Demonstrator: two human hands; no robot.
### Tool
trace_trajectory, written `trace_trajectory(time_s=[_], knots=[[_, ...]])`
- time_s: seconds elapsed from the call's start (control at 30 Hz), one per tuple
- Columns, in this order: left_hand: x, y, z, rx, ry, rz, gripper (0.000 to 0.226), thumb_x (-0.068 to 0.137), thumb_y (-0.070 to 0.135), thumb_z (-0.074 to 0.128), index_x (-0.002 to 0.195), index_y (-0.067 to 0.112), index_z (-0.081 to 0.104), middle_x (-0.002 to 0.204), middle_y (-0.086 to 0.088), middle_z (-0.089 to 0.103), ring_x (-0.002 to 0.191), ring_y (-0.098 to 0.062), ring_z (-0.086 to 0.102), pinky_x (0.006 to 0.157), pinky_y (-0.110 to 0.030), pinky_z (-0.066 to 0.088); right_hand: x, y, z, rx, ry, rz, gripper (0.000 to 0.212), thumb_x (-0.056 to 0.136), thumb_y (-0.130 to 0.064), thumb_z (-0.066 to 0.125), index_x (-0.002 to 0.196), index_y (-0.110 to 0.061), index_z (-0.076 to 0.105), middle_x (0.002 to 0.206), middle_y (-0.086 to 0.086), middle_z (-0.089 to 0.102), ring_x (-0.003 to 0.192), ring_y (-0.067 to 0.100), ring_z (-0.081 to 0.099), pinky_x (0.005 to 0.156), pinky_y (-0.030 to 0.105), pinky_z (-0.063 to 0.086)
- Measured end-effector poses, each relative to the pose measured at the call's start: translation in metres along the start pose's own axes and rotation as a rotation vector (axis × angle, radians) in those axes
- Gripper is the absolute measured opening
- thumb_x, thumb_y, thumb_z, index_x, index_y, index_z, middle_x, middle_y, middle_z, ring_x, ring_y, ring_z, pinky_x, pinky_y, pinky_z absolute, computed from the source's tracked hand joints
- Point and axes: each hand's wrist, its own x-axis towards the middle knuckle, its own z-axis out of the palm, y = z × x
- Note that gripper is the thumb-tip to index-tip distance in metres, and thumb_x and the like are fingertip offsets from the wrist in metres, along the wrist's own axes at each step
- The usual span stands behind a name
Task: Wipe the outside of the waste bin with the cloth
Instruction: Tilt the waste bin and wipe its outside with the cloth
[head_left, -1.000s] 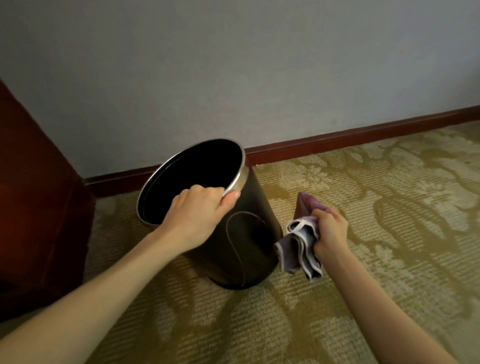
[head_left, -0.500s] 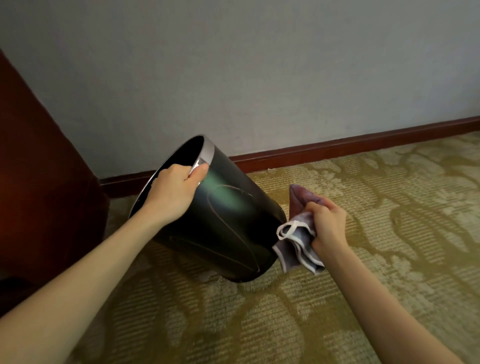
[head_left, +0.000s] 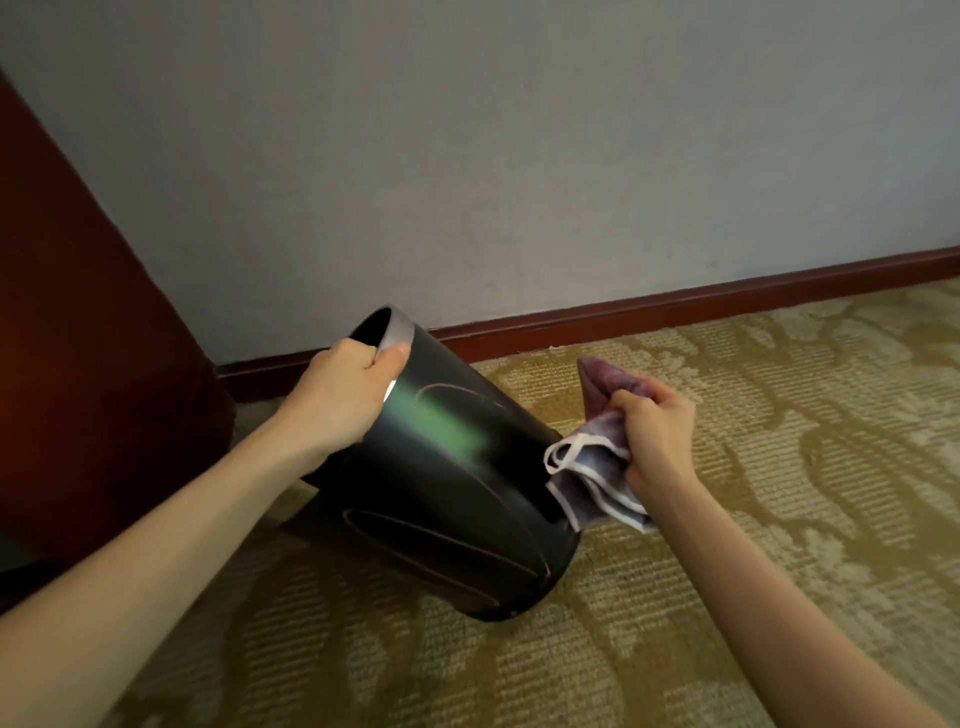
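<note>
Head view: the waste bin (head_left: 441, 499) is tilted on the carpet (head_left: 779, 467), its rim gripped by the left hand (head_left: 343, 405); the cloth (head_left: 592, 467) (bunched, white-edged) is clutched in the right hand (head_left: 657, 441), touching the bin's side.

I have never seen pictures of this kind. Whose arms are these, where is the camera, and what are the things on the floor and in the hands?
There is no machine here. A person wears one camera on the head, looking forward and down, so both arms enter from the bottom edge. The left hand grips the metal rim of a black waste bin, which is tilted with its opening toward the left and its base on the patterned carpet. The right hand is closed on a bunched purple cloth with white edging, right beside the lower part of the bin. Behind are a grey wall and a dark red skirting board.
</note>
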Motion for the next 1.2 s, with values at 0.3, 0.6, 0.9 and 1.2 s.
trace_trajectory(time_s=[0.3, 0.6, 0.9, 1.2], knots=[[0.024, 0.005, -0.002, -0.022, 0.001, -0.094, 0.049, 0.093, 0.036, 0.044, 0.049, 0.014, 0.038, 0.048, -0.002, 0.040, 0.047, -0.020, 0.040, 0.049, -0.031, 0.028, -0.022, -0.004, 0.011, -0.135, -0.081, -0.113, 0.037, 0.075, 0.005, 0.055, 0.097, -0.017, 0.073, 0.091, 0.003, 0.075, 0.085, 0.013, 0.072, 0.072, 0.024, 0.056], [0.029, 0.003, 0.000, 0.007, 0.033, -0.125, 0.044, 0.092, 0.034, 0.045, 0.053, 0.015, 0.033, 0.051, -0.003, 0.032, 0.048, -0.020, 0.034, 0.049, -0.032, 0.023, -0.071, 0.036, 0.030, -0.651, -0.262, -0.336, 0.049, 0.091, -0.033, 0.059, 0.138, -0.022, 0.050, 0.141, 0.001, 0.049, 0.131, 0.020, 0.038, 0.113, 0.044, 0.027], [0.034, 0.005, 0.000, -0.011, 0.002, -0.099, 0.043, 0.091, 0.033, 0.045, 0.054, 0.017, 0.030, 0.052, -0.001, 0.029, 0.048, -0.018, 0.030, 0.049, -0.031, 0.020, -0.047, 0.040, 0.016, -0.995, -0.289, -0.601, 0.052, 0.095, -0.043, 0.032, 0.141, -0.024, 0.048, 0.146, -0.001, 0.048, 0.131, 0.020, 0.041, 0.103, 0.035, 0.025], [0.032, -0.007, 0.000, -0.062, -0.002, -0.040, 0.043, 0.091, 0.036, 0.045, 0.054, 0.018, 0.034, 0.049, 0.002, 0.029, 0.046, -0.014, 0.028, 0.050, -0.031, 0.020, -0.024, 0.041, 0.037, -0.863, -0.270, -0.416, 0.055, 0.086, -0.043, 0.036, 0.134, -0.021, 0.053, 0.137, 0.004, 0.058, 0.126, 0.025, 0.051, 0.107, 0.050, 0.033]])
